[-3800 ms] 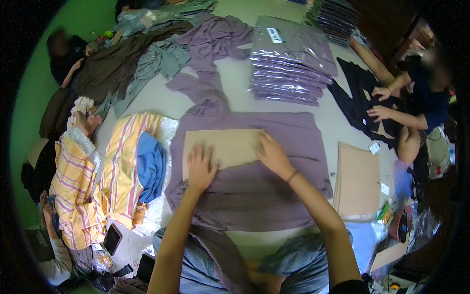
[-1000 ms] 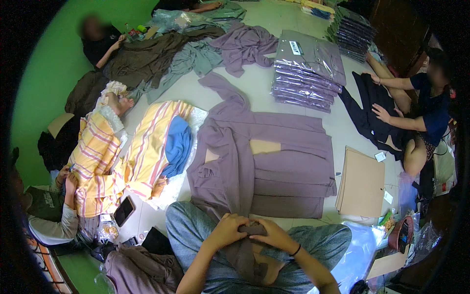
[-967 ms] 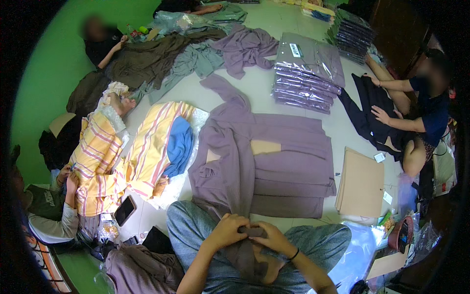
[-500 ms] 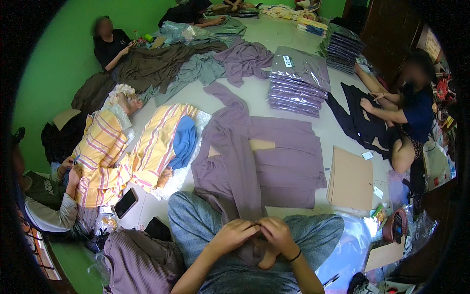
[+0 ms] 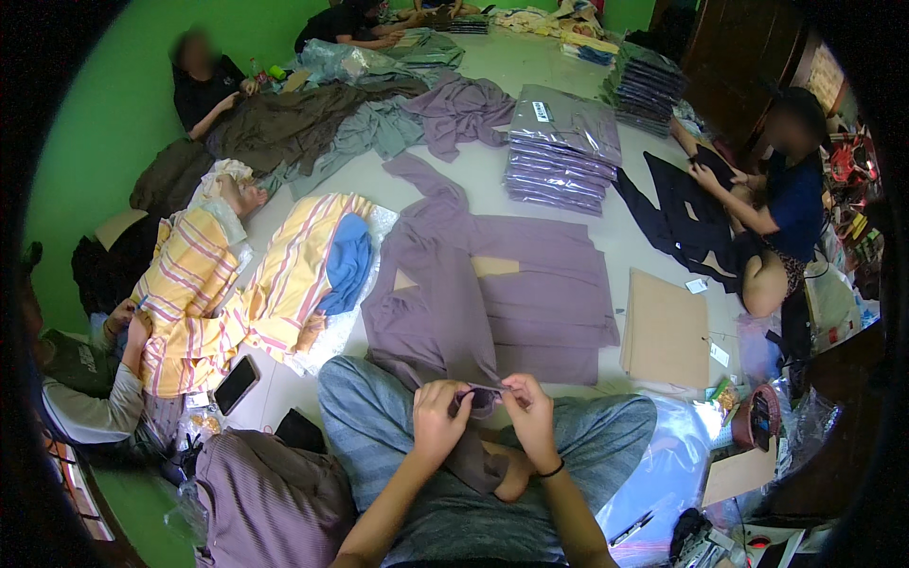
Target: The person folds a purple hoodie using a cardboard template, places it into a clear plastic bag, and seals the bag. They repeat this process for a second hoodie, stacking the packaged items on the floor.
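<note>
A mauve long-sleeved garment (image 5: 549, 312) lies spread on the pale floor in front of my crossed legs, with tan card showing through in two places. One of its sleeves (image 5: 464, 331) runs toward me over my lap. My left hand (image 5: 440, 415) pinches the sleeve's cuff (image 5: 481, 400) on one side. On the other side, my right hand (image 5: 530, 417), with a dark band at the wrist, grips the edge. Between them the cuff is stretched, its opening visible. Cloth from the sleeve end hangs below my hands over my foot.
Tan cardboard sheets (image 5: 668, 327) lie at the right, near a person (image 5: 795, 204) handling black cloth. Beyond the garment stands a stack of plastic-wrapped clothes (image 5: 563, 142). Yellow striped cloth (image 5: 294, 275), a phone (image 5: 236, 385) and another person are at the left. Clear plastic sheets (image 5: 668, 454) lie beside my right knee.
My hands have moved apart and slightly up, and the cuff now shows stretched between them. The person at the right has lifted part of the black cloth. The whole view has shifted slightly.
</note>
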Demonstrator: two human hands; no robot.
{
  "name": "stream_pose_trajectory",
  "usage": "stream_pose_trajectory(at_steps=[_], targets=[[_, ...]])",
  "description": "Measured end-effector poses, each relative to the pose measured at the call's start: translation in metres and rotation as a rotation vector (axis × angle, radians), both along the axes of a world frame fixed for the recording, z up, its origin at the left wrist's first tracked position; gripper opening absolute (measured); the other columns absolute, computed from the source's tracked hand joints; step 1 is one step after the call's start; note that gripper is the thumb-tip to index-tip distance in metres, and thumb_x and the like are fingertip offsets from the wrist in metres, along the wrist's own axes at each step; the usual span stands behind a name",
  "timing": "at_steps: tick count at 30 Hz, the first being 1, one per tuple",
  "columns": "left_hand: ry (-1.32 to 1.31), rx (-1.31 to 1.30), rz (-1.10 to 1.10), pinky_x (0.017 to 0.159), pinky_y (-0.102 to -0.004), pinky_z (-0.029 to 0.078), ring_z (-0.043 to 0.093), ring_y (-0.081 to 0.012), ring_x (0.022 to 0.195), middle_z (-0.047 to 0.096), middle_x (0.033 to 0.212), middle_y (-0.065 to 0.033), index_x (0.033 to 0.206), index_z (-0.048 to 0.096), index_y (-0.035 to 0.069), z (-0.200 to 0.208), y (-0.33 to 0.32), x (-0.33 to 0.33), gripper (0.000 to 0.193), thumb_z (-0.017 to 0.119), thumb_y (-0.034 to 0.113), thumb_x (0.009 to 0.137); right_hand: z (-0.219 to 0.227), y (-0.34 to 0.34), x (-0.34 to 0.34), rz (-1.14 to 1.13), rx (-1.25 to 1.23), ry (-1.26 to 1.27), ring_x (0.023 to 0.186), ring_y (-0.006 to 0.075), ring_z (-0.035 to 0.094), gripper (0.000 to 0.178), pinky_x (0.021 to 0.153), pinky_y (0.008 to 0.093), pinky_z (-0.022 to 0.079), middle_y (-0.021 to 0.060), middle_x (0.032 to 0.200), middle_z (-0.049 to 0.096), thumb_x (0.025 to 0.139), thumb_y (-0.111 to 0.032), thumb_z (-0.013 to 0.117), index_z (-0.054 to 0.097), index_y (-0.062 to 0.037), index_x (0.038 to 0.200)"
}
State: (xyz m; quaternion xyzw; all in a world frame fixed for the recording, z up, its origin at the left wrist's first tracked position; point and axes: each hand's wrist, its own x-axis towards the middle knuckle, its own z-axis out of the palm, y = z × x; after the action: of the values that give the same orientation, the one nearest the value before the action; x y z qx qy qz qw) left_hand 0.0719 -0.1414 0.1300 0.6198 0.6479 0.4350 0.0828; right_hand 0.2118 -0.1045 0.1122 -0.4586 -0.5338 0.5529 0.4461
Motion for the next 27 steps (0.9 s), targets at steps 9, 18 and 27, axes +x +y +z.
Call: stream_pose_trajectory(at_steps=[9, 18, 27], targets=[[-0.204, 0.095, -0.066, 0.06, -0.0326, 0.042, 0.052, -0.0274, 0.066, 0.051, 0.073, -0.0118, 0.077, 0.047, 0.001, -0.005, 0.004, 0.017, 0.016, 0.058, -0.002, 0.066, 0.001, 0.007, 0.005, 0.046, 0.247, -0.449, 0.068, 0.0197, 0.052, 0.026, 0.06, 0.0284, 0.041, 0.0096, 0.076, 0.049, 0.064, 0.008, 0.055, 0.047, -0.0021, 0.087], [0.186, -0.078, -0.107, 0.078, -0.0373, 0.033, 0.042, -0.0277, 0.092, 0.049, 0.097, -0.008, 0.08, 0.055, 0.011, 0.001, -0.007, 0.008, 0.029, 0.056, -0.002, 0.053, 0.016, 0.009, 0.031, -0.059, 0.18, -0.734, 0.08, 0.0311, 0.054, 0.027, 0.067, 0.0342, 0.043, 0.0171, 0.084, 0.053, 0.063, 0.011, 0.051, 0.046, -0.0011, 0.086], [0.048, -0.398, -0.449, 0.081, -0.0364, 0.035, 0.051, -0.0257, 0.087, 0.056, 0.087, -0.0073, 0.085, 0.055, 0.009, -0.018, -0.006, 0.017, 0.032, 0.049, -0.004, 0.056, -0.022, -0.001, 0.05, 0.034, 0.108, -0.576, 0.071, 0.0199, 0.058, 0.03, 0.061, 0.025, 0.042, 0.0126, 0.072, 0.054, 0.065, 0.013, 0.046, 0.047, -0.0033, 0.09]])
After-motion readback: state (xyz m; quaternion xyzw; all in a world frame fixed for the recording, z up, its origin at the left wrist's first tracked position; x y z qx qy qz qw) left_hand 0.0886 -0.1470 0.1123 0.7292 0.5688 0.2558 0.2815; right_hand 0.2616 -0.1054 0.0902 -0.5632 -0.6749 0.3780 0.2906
